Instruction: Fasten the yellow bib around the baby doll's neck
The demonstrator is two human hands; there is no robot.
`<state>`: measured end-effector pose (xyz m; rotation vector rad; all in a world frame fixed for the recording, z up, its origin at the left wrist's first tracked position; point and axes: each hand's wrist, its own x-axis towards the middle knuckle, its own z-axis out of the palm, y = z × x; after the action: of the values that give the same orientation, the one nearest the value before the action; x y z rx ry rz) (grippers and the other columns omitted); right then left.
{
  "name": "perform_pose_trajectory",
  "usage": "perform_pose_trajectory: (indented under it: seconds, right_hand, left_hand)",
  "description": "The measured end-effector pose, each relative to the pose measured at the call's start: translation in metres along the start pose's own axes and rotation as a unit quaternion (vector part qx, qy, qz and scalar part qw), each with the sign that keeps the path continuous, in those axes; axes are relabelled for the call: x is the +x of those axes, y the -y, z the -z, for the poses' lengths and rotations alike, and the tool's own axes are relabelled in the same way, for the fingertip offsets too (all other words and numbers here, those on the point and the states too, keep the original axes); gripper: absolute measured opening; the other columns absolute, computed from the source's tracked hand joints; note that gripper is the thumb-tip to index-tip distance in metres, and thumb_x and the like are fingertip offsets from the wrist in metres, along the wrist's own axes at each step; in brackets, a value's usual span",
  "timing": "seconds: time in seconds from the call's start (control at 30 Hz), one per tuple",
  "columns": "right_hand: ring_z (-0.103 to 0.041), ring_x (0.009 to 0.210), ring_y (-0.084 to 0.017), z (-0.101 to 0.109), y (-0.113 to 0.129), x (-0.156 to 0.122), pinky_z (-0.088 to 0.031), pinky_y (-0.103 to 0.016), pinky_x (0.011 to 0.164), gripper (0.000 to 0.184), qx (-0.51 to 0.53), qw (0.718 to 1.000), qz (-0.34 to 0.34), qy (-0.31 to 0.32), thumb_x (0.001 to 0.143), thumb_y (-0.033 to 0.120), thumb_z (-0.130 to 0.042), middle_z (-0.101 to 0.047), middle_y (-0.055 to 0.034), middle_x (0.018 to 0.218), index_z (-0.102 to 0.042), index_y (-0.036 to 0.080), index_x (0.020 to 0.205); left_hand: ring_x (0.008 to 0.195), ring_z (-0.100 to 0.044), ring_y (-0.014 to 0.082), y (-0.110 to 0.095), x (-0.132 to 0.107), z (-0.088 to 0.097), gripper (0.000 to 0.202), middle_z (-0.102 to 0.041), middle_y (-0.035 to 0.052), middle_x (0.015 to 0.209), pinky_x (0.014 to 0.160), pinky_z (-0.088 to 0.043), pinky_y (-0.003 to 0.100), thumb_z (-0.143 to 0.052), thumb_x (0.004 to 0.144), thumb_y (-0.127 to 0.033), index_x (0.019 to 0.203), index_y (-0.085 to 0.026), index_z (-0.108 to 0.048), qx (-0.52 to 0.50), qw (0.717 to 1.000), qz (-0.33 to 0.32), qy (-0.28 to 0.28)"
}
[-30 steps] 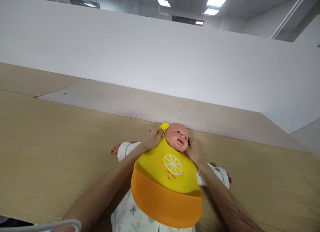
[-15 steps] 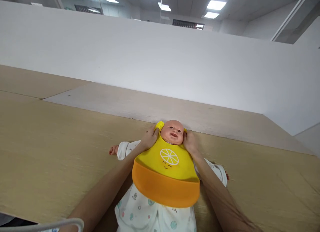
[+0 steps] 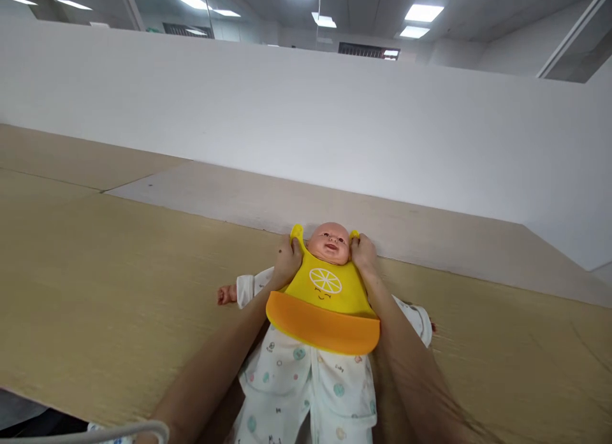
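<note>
Currently, left hand (image 3: 287, 262) pinching one strap (image 3: 297, 231) of bib (image 3: 329, 305), right hand (image 3: 364, 253) pinching other, doll head (image 3: 331, 241) between.

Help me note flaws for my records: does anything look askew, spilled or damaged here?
Nothing stands out: no spill or damage shows. The bib sits fairly straight over the doll, gripped near its neck opening by the left hand and right hand.
</note>
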<state>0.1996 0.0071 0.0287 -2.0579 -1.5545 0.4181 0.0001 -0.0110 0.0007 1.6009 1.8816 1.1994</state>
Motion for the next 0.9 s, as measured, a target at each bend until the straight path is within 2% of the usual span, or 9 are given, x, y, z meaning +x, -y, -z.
perform_pose_trajectory:
  seconds: [0.17,0.3,0.4,0.5,0.57,0.67,0.77,0.9]
  right_hand:
    - [-0.055,0.081,-0.017,-0.006,-0.016,0.006,-0.031,-0.025,0.064,0.03,0.067,0.997,-0.02,-0.024,0.088,0.032,-0.035,-0.064,-0.013,0.096,-0.057,0.012,0.093]
    - [-0.059,0.084,-0.016,-0.01,-0.029,0.002,-0.039,-0.023,0.067,0.032,0.127,0.991,-0.026,-0.024,0.081,0.04,-0.045,-0.065,-0.0086,0.097,-0.055,0.016,0.099]
    - [-0.06,0.081,-0.017,-0.004,-0.037,-0.004,-0.043,-0.025,0.067,0.042,0.164,0.986,-0.031,-0.017,0.079,0.049,-0.046,-0.064,-0.0083,0.097,-0.053,0.017,0.105]
    - [-0.061,0.079,-0.017,0.009,-0.048,-0.019,-0.044,-0.027,0.068,0.046,0.171,0.985,-0.007,0.012,0.081,0.055,-0.043,-0.064,-0.0088,0.094,-0.05,0.017,0.105]
    - [-0.06,0.083,-0.018,0.019,-0.057,-0.034,-0.044,-0.028,0.072,0.046,0.149,0.988,0.026,0.024,0.082,0.059,-0.043,-0.063,-0.0078,0.092,-0.05,0.017,0.099]
    - [-0.06,0.082,-0.02,0.031,-0.072,-0.062,-0.043,-0.029,0.071,0.045,0.039,0.989,0.142,-0.032,0.087,0.058,-0.035,-0.064,-0.0074,0.091,-0.048,0.017,0.098]
    - [-0.062,0.085,-0.021,0.036,-0.085,-0.087,-0.041,-0.03,0.072,0.04,-0.099,0.964,0.221,-0.106,0.09,0.051,-0.035,-0.065,-0.008,0.096,-0.05,0.016,0.102]
    - [-0.063,0.078,-0.021,0.035,-0.097,-0.102,-0.036,-0.029,0.064,0.037,-0.235,0.928,0.261,-0.125,0.093,0.045,-0.034,-0.066,-0.0055,0.086,-0.056,0.017,0.099]
  left_hand:
    - [0.063,-0.056,0.0173,0.007,0.011,-0.003,0.014,-0.059,0.0049,0.073,0.054,-0.033,0.027,-0.036,0.093,-0.027,0.083,-0.021,-0.044,0.016,1.0,0.019,-0.012]
    - [0.066,-0.056,0.0168,0.01,0.014,-0.003,0.014,-0.058,0.0056,0.076,0.055,-0.033,0.027,-0.036,0.092,-0.025,0.081,-0.021,-0.044,0.013,1.0,0.002,-0.013]
    - [0.067,-0.056,0.017,0.011,0.015,-0.001,0.017,-0.058,0.0045,0.074,0.057,-0.036,0.027,-0.036,0.091,-0.027,0.078,-0.021,-0.045,0.006,1.0,-0.002,0.013]
    - [0.072,-0.057,0.0181,0.012,0.017,0.001,0.02,-0.059,0.0038,0.075,0.062,-0.039,0.028,-0.036,0.089,-0.03,0.075,-0.021,-0.046,-0.01,0.998,0.003,0.058]
    - [0.076,-0.058,0.0191,0.012,0.018,0.002,0.02,-0.06,0.0041,0.077,0.066,-0.041,0.029,-0.038,0.087,-0.031,0.074,-0.02,-0.048,-0.021,0.997,0.007,0.078]
    - [0.076,-0.059,0.02,0.013,0.019,0.003,0.02,-0.062,0.0044,0.079,0.066,-0.043,0.03,-0.041,0.083,-0.033,0.078,-0.019,-0.055,-0.052,0.992,0.006,0.112]
    - [0.072,-0.058,0.019,0.016,0.021,0.003,0.024,-0.063,0.0035,0.077,0.061,-0.043,0.028,-0.043,0.078,-0.033,0.082,-0.017,-0.06,-0.109,0.981,-0.013,0.163]
    - [0.067,-0.058,0.0187,0.02,0.022,0.004,0.027,-0.063,0.0028,0.074,0.055,-0.043,0.026,-0.046,0.074,-0.034,0.084,-0.015,-0.063,-0.128,0.976,-0.006,0.177]
